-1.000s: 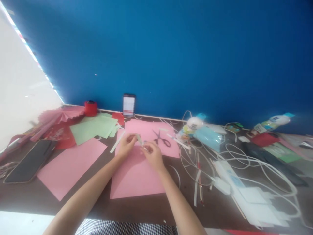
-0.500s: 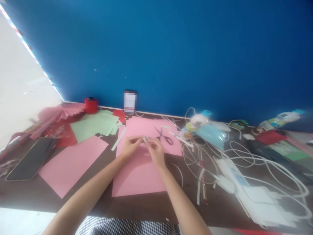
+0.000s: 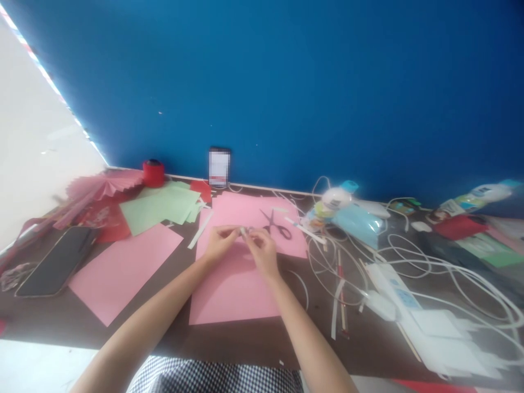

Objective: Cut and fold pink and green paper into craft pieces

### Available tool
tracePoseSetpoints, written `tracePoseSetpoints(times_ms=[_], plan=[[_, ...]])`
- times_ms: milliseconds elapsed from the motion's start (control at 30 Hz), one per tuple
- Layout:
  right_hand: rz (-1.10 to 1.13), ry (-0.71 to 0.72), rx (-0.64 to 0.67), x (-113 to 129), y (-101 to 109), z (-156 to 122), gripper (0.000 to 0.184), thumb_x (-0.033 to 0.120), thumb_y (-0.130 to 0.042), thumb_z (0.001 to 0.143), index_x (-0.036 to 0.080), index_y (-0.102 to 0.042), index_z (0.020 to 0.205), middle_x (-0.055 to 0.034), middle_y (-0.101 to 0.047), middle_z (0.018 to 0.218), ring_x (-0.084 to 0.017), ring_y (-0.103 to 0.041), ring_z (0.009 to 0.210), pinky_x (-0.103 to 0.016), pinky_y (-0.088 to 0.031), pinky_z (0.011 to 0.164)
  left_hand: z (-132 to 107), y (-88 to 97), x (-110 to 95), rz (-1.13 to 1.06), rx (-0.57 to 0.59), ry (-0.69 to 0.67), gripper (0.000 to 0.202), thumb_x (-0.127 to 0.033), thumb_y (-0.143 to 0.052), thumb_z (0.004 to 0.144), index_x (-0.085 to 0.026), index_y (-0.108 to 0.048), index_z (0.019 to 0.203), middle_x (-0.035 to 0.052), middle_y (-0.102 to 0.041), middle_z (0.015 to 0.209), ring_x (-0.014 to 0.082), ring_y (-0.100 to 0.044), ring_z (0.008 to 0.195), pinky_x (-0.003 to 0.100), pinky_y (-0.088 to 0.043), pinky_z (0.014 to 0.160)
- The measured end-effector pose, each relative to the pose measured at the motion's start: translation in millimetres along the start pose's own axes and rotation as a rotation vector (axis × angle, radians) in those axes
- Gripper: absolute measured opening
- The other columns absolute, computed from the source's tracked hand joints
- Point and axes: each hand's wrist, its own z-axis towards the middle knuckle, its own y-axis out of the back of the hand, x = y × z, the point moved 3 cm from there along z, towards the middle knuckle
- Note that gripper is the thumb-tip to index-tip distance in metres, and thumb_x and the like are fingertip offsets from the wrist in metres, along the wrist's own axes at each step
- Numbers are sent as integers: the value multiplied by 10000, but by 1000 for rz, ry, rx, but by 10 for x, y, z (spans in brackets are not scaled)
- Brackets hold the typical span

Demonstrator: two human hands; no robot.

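Observation:
Over the pink paper, my left hand and my right hand meet fingertip to fingertip. Both are closed in a pinch on one small whitish piece, which looks like a bit of rolled paper strip; blur and the fingers hide its exact shape. Just beyond my right hand lie dark-handled scissors, blades spread, on another pink sheet. To the left of my left hand a pale paper strip rests across the edge of the pink sheets.
On the left are a dark phone, a loose pink sheet, green paper and a red tape roll. Another phone leans on the blue wall. White cables, glue bottles and a power strip crowd the right.
The view has shifted slightly, so the table contents appear a little to the right and higher. My hands keep the same pinch on the small whitish piece.

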Motion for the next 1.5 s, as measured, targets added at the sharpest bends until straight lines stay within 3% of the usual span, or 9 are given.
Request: tracePoseSetpoints(times_ms=[367,567,667,800,900,967,1067,1167,1500], plan=[[-32,21,3,1,-13,-1,215,373,-611,737,174,-607,658,-45,-571,807,-179,-564,837,-282,-458,662,-12,-1,-1,9,-12,-3,192,-293,-635,712,-145,-714,806,85,-706,852,223,-654,819,314,-517,750],[-61,24,44,11,-15,8,212,372,-587,753,167,-627,719,-62,-571,862,-169,-574,749,-273,-481,553,2,6,40,93,-79,14,184,-295,-601,733,-153,-710,774,72,-707,834,206,-655,806,300,-510,753],[-157,122,80,47,-12,-7,152,271,-568,765,196,-651,867,-66,-570,924,-173,-578,803,-278,-501,604,31,46,56,107,-154,13,212,-323,-599,738,-150,-708,795,76,-704,860,214,-650,842,318,-505,784],[-347,285,174,70,-53,-72,446,123,-477,781,287,-526,1193,-69,-507,1136,-198,-506,1075,-328,-483,829,84,115,82,18,-246,13,274,-370,-616,726,-133,-704,831,82,-703,879,215,-653,840,344,-513,804],[-432,337,196,48,-69,-91,533,100,-420,808,312,-407,1297,-63,-482,1212,-193,-480,1124,-347,-452,895,132,170,128,-107,-304,34,311,-394,-639,701,-117,-700,829,87,-705,861,216,-659,824,365,-527,800],[-478,385,156,41,-47,-75,489,121,-408,834,278,-412,1297,-72,-529,1167,-193,-511,1074,-350,-444,896,163,212,163,-176,-355,52,323,-397,-652,690,-109,-697,827,90,-705,853,214,-661,825,376,-527,813],[-607,472,84,44,9,-40,325,197,-423,869,215,-551,1167,-76,-629,910,-202,-567,882,-372,-433,848,200,271,212,-255,-429,90,321,-384,-670,677,-97,-694,818,95,-704,846,215,-660,850,378,-520,839],[-676,522,68,49,53,-28,275,266,-425,885,196,-620,1065,-66,-622,736,-191,-557,746,-353,-429,779,223,303,241,-303,-470,119,315,-368,-682,668,-86,-688,809,105,-704,832,216,-659,862,375,-515,853],[-870,655,100,140,133,-52,309,184,-409,880,244,-649,1065,-42,-593,679,-127,-514,628,-227,-367,559,260,338,267,-378,-501,110,291,-344,-681,675,-83,-669,802,119,-697,839,227,-656,880,393,-518,847]])
